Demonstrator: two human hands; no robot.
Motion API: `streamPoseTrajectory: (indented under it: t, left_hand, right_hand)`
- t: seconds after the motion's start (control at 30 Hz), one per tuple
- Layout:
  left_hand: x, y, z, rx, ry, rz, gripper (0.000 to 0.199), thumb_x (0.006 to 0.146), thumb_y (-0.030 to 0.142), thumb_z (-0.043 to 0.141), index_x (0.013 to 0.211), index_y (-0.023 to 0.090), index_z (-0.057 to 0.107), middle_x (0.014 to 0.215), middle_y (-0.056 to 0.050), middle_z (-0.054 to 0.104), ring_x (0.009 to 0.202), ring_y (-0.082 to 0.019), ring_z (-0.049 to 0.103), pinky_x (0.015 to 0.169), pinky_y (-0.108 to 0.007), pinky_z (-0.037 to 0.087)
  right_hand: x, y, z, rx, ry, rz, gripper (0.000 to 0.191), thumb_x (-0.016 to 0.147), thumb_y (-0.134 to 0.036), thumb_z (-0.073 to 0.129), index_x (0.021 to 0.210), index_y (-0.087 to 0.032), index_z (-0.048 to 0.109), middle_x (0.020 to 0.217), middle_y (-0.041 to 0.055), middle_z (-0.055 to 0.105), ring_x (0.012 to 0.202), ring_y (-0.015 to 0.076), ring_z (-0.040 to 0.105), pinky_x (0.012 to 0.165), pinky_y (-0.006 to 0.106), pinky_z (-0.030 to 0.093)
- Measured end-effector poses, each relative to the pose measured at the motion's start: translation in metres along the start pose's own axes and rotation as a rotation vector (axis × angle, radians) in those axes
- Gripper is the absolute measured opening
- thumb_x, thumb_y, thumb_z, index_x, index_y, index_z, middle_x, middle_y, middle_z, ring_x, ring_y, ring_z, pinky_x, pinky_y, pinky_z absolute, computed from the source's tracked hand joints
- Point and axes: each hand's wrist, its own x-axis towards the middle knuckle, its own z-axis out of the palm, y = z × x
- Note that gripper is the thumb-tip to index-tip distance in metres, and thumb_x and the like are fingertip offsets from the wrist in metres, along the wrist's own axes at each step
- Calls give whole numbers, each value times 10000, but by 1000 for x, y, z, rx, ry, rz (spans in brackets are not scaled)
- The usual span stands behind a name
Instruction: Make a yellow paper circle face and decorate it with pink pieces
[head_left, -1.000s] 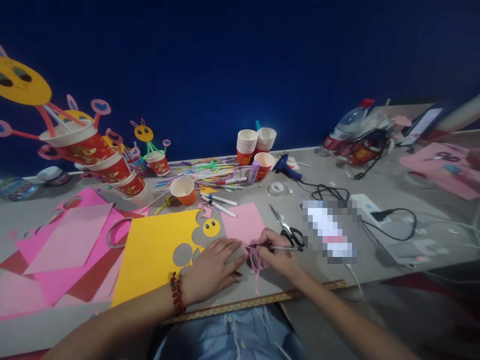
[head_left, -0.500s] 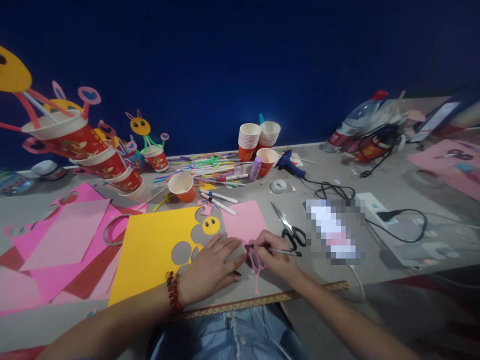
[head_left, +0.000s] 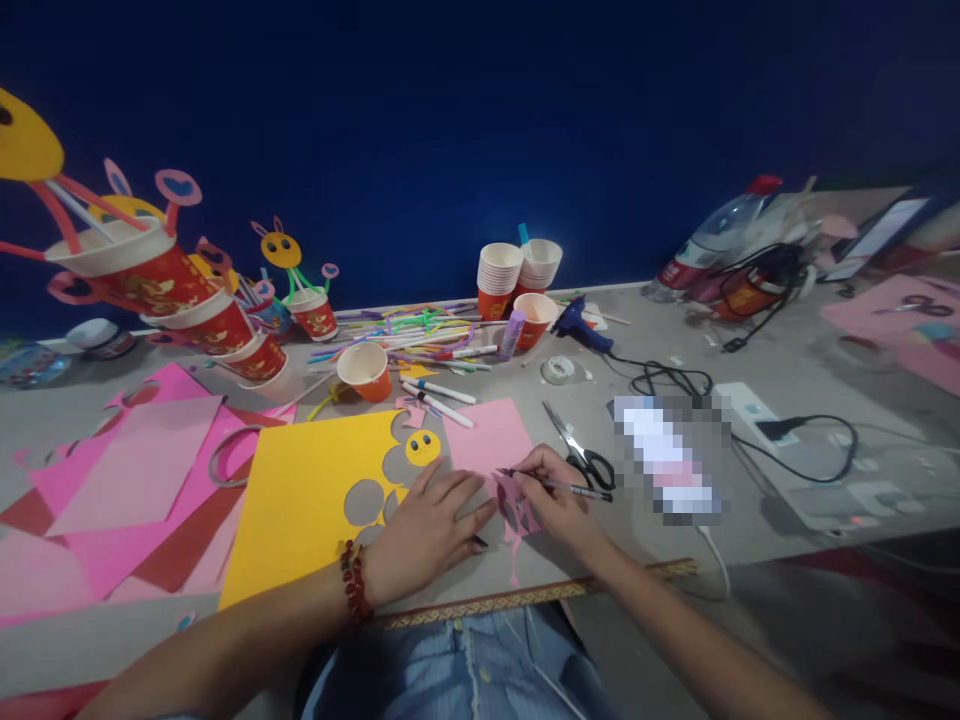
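Pinched in my right hand is a slim pen, its tip over the pink paper. That sheet has cut-out holes along its near part, partly hidden by my hands. My left hand lies flat with fingers spread, its fingertips at the pink sheet's left edge and its palm beside the yellow paper. Round holes are cut in the yellow sheet. A small yellow disc with a drawn smiling face rests just beyond my left fingers. Black-handled scissors lie right of the pink paper.
Behind are paper cups, coloured pipe cleaners, markers and a blue glue gun with its cable. A phone-like blurred item lies right. Pink sheets and stacked red cups with yellow faces fill the left.
My right hand has shifted slightly right, and the pen now lies flatter with its tip showing on the pink paper. My left hand stays almost in place.
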Motion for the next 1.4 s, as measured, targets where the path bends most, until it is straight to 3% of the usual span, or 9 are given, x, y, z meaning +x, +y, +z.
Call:
streamPoseTrajectory:
  t: [0.23,0.37,0.53,1.4]
  left_hand:
    - [-4,-2,1,-26,31,25,491,915,439,610,1359,265,495,1442,-127,470,1342,-305,407,1153,-598,206]
    - [-6,-3,0,-39,34,35,528,911,432,618,1389,265,466,1474,-144,440,1362,-301,397,1149,-598,225]
    - [-9,-5,-2,-58,37,43,493,928,406,600,1384,264,474,1497,-138,424,1372,-284,403,1159,-584,226]
    - [-9,-5,-1,-76,2,26,473,958,415,544,1395,255,455,1517,-140,402,1394,-286,377,1163,-583,210]
  right_hand:
    - [-3,-1,0,6,-17,-70,25,828,-230,584,807,-224,571,633,-32,550,554,141,504,539,258,390]
    - [-3,-6,2,-19,-103,-106,102,785,-222,590,713,-222,517,573,-52,499,492,118,445,496,243,351]
    - [0,-12,4,-65,-71,-115,155,749,-187,531,614,-220,461,538,-55,444,488,109,391,482,233,311]
    - [1,-7,4,-115,-120,-78,138,806,-213,522,671,-220,499,583,-46,472,527,127,434,528,249,333]
